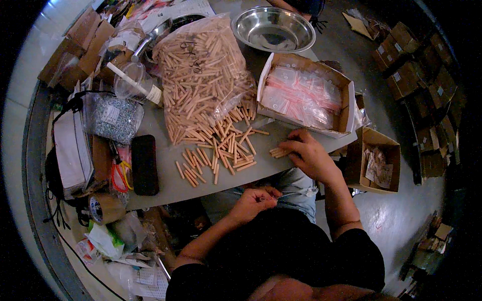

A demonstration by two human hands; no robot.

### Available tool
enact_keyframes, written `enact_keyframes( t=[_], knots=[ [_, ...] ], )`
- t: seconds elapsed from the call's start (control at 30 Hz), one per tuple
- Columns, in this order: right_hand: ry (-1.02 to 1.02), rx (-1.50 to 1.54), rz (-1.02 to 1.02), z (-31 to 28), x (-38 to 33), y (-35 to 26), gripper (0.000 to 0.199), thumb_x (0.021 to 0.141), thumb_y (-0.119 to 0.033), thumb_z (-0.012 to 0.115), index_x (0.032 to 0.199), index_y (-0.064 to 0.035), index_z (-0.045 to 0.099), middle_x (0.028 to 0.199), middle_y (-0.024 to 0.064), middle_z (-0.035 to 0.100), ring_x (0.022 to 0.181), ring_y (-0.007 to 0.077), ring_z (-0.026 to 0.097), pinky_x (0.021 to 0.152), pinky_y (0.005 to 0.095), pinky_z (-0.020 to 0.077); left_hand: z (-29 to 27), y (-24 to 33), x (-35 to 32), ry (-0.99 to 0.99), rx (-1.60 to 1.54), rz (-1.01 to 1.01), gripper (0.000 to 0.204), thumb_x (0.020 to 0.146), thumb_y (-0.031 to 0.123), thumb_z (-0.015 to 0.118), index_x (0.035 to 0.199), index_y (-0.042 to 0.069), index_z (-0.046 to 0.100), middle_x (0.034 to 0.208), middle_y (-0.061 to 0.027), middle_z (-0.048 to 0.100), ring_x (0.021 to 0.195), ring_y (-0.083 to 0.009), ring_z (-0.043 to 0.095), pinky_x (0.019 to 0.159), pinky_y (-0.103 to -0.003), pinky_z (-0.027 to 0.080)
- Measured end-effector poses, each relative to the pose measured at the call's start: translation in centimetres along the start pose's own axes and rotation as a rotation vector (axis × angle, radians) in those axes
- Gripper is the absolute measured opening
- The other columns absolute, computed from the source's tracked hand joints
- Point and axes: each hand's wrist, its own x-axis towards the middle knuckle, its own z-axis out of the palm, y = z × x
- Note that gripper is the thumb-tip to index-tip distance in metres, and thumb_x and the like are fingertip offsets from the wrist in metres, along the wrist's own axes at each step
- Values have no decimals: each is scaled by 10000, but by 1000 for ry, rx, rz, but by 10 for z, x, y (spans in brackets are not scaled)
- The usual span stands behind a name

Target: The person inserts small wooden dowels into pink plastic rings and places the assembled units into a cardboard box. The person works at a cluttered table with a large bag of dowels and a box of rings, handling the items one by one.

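My right hand is at the table's near right edge, its fingertips closed around a few short wooden dowels. Low over my lap, my left hand is pinched closed; whatever lies between its fingers is too small to make out. A large clear plastic bag full of wooden dowels lies on the table. Loose dowels spill from its near end toward me. Right of the bag, an open cardboard box holds clear zip bags with red strips.
A steel basin stands at the back. Toward the left are a bag of screws, a clear plastic cup, a black case, scissors and a tape roll. Below the right edge sits a carton; stacked cartons stand farther right.
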Motion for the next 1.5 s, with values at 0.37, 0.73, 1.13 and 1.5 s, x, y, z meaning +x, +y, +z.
enact_keyframes(
  t=[0.37,0.73,1.13,1.5],
  knots=[
    [-90,17,-98,7,-1,-12,300,742,39,595,992,-97,689,1039,143,566,987,337,569,847,387,483,10,-1,41,-179,-616,-390,148,866,173,675,906,92,557,798,7,552,723,-101,517,625,-216,407],
    [-364,493,-250,-3,-16,-25,251,727,2,675,967,-70,674,1072,123,608,969,316,590,843,374,487,4,-10,35,-250,-405,-264,328,884,266,648,1116,48,569,968,-55,618,843,-153,570,750,-277,478],
    [-63,443,-233,-10,-42,-26,162,732,-80,730,863,-66,637,894,96,654,868,303,627,763,392,507,24,65,23,126,578,344,292,868,228,660,1025,2,561,919,-122,610,840,-253,608,726,-335,492],
    [-21,399,-158,-12,-55,-22,128,773,-114,687,842,-52,599,794,118,594,751,331,584,658,396,472,29,75,35,41,765,569,67,831,72,645,856,28,602,824,-140,621,735,-301,608,655,-377,495]
  ],
)
